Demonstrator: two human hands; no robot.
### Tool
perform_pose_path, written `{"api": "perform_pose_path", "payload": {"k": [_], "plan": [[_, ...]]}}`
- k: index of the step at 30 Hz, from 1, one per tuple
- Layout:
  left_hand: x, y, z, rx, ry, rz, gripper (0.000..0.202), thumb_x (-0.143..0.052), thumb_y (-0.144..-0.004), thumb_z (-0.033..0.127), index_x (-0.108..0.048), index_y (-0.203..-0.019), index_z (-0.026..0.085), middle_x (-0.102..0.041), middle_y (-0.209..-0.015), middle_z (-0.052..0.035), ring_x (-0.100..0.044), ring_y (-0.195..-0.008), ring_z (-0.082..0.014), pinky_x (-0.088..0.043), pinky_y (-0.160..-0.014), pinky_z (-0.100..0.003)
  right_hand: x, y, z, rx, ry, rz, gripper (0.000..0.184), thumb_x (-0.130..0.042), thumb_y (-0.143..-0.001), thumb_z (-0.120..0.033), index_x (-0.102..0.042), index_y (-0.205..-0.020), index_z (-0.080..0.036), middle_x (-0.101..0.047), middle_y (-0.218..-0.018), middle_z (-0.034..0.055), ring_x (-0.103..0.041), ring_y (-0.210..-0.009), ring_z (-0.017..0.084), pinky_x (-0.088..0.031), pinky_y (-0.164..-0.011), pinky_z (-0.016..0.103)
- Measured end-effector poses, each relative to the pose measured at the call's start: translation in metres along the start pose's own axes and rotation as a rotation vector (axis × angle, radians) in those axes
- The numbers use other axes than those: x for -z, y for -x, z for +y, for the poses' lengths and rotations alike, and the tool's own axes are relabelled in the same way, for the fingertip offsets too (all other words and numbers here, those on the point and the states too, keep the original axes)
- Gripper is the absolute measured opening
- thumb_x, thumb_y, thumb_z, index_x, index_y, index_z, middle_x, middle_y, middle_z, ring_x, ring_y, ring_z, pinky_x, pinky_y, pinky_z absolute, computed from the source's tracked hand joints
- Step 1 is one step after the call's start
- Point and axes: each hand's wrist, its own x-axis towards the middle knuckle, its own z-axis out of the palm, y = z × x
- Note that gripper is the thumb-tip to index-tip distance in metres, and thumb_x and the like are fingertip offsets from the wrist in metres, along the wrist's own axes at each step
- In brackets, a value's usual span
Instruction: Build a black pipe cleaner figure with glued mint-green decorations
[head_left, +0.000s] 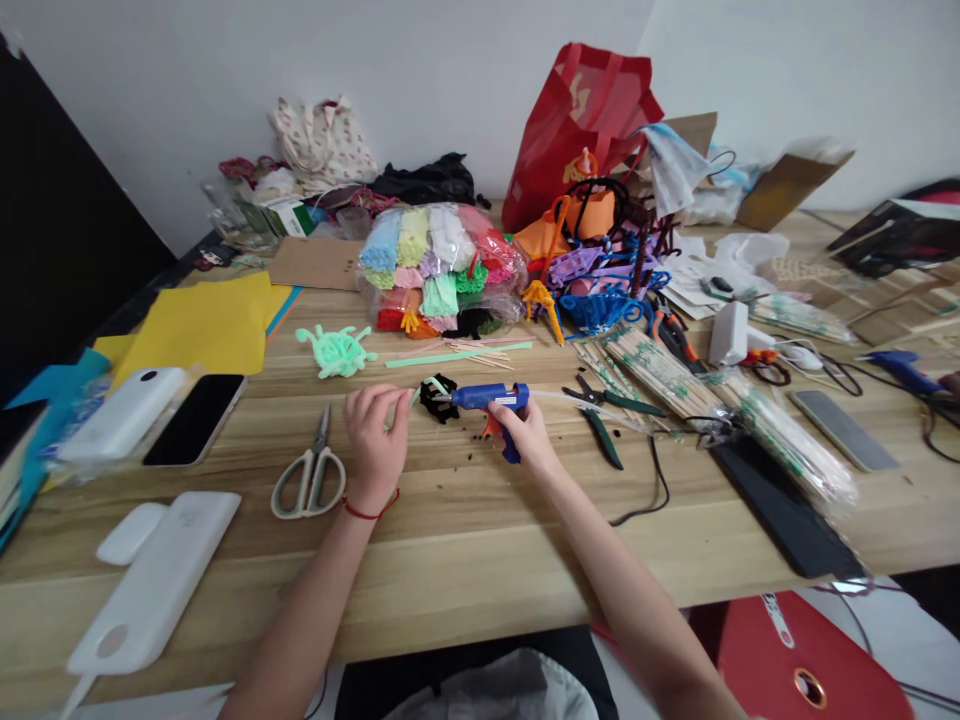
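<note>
My right hand (526, 428) is wrapped round a blue hot glue gun (491, 397) with an orange trigger. A clear glue stick (581, 400) sticks out of its back. The gun's nozzle points left, toward a light green pipe cleaner (429, 385) whose end is pinched in the fingers of my left hand (377, 425). Around the nozzle tip lies a black fuzzy piece (441, 402); whether the nozzle touches it I cannot tell. Farther back and left rests a mint green coiled pipe-cleaner shape (337, 352). Scissors (311, 475) with pale handles lie left of my left wrist.
Green-handled pliers (604, 415) and bundles of wooden sticks (652, 365) lie to the right. At the back stand a bag of coloured pipe cleaners (442, 265) and a red bag (577, 130). A phone (196, 420) and white power bank (154, 585) lie left.
</note>
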Motion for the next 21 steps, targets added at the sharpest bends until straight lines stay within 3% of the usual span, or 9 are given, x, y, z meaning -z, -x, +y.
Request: {"api": "perform_pose_path", "payload": {"k": [10, 21], "plan": [[0.0043, -0.0005, 0.0086, -0.005, 0.016, 0.001, 0.010, -0.055, -0.089, 0.027, -0.062, -0.088, 0.020, -0.065, -0.090, -0.0062, -0.057, -0.089, -0.0194, -0.042, -0.084, -0.035, -0.0014, 0.0033, -0.0041, -0.001, 0.077, 0.053, 0.037, -0.072, -0.061, -0.048, -0.048, -0.063, -0.020, -0.047, -0.043, -0.0070, -0.038, -0.035, 0.006, -0.029, -0.034, 0.020], [0.0056, -0.0010, 0.0088, -0.031, 0.013, 0.023, 0.008, -0.055, -0.089, 0.025, -0.061, -0.088, 0.020, -0.065, -0.090, -0.0060, -0.056, -0.088, -0.0187, -0.041, -0.084, -0.034, 0.0019, -0.0001, 0.0048, 0.003, 0.006, -0.014, 0.036, -0.070, -0.066, -0.048, -0.049, -0.072, -0.020, -0.049, -0.049, -0.0077, -0.040, -0.038, 0.006, -0.032, -0.036, 0.019]]}}
